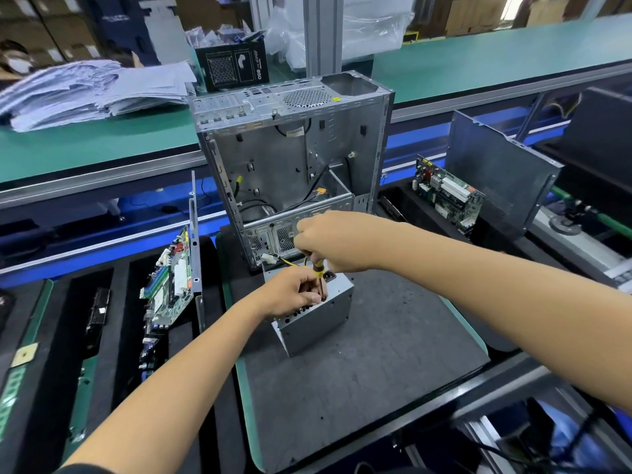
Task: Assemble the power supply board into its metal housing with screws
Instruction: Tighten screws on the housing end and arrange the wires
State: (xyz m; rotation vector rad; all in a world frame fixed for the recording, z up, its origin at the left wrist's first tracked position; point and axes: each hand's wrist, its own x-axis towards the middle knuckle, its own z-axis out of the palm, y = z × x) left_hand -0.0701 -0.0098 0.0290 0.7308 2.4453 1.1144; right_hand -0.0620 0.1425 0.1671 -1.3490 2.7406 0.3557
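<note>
A small grey metal power supply housing (313, 323) stands on the dark grey work mat (359, 381) in the middle. My right hand (337, 242) grips a yellow-and-black screwdriver (318, 268) by its handle and holds it upright over the top of the housing. My left hand (294, 291) rests on the housing's top, fingers curled round the screwdriver's shaft near the tip. A white connector with yellow and black wires (273, 260) comes out behind the housing. The board inside is hidden.
An open grey computer case (290, 155) stands just behind the housing. A motherboard on a metal plate (171, 278) leans at the left. At the right stand another circuit board (448, 196) and a metal panel (499, 172). A green conveyor with stacked papers (85, 94) runs behind.
</note>
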